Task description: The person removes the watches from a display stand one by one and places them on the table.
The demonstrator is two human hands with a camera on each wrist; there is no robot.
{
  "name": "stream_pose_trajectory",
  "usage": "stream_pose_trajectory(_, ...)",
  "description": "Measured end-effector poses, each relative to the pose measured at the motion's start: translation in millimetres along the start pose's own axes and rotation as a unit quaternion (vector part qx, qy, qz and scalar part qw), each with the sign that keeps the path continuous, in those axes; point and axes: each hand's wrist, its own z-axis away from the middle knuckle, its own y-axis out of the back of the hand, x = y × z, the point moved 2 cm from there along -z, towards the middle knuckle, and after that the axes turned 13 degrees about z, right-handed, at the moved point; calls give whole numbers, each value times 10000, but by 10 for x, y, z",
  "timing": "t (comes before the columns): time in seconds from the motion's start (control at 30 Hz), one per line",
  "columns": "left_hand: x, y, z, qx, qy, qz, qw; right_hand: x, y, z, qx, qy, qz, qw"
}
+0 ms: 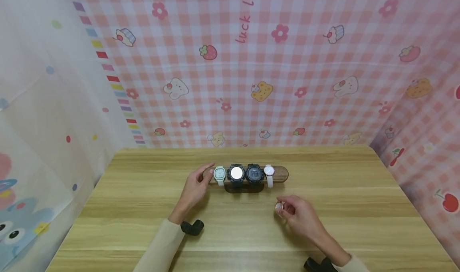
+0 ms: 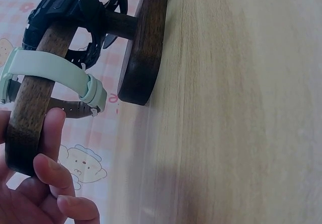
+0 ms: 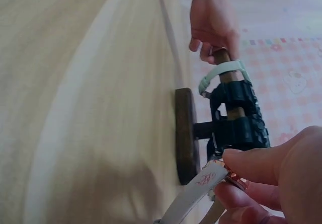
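Observation:
A dark wooden watch stand (image 1: 283, 174) with a round-ended bar carries a row of watches. From left to right hang a mint-green watch (image 1: 219, 173), a black watch with a bright white face (image 1: 236, 173), an all-black watch (image 1: 254, 173) and a slim white-strapped watch (image 1: 269, 171). My left hand (image 1: 195, 187) grips the bar's left end, thumb and fingers on either side of the wood (image 2: 25, 128). In front of the stand, to the right, my right hand (image 1: 300, 217) pinches a small round watch (image 1: 278, 206). Its white strap (image 3: 198, 188) dangles below the fingertips in the right wrist view.
The stand's dark base (image 1: 244, 189) rests on a light wood-grain table (image 1: 233, 240). Behind it hangs a pink checked cloth (image 1: 230, 72), with a white printed cloth (image 1: 43, 104) at the left. Black wrist-worn mounts (image 1: 193, 227) stick out from the forearms.

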Motion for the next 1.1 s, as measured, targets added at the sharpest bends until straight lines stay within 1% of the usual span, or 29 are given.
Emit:
stream_pose_trajectory(0.13,-19,4,-8,-14,8,35,10000,9,-57,23,-19,-27,44,10000)
stream_pose_trajectory(0.47,-17,3,-12,39,9,56,10000,-8,-168,44,206,231,414,9987)
stream_pose_trajectory(0.73,-5,4,-10,-55,-49,122,9999,-32,-236,57,233,253,499,9982)
stream_pose_trajectory(0.97,14,10,-4,-100,34,220,9997,-51,-271,64,230,300,578,9976)
stream_pose_trajectory(1.1,16,10,-2,-108,14,214,9997,-54,-285,65,187,302,596,9976)
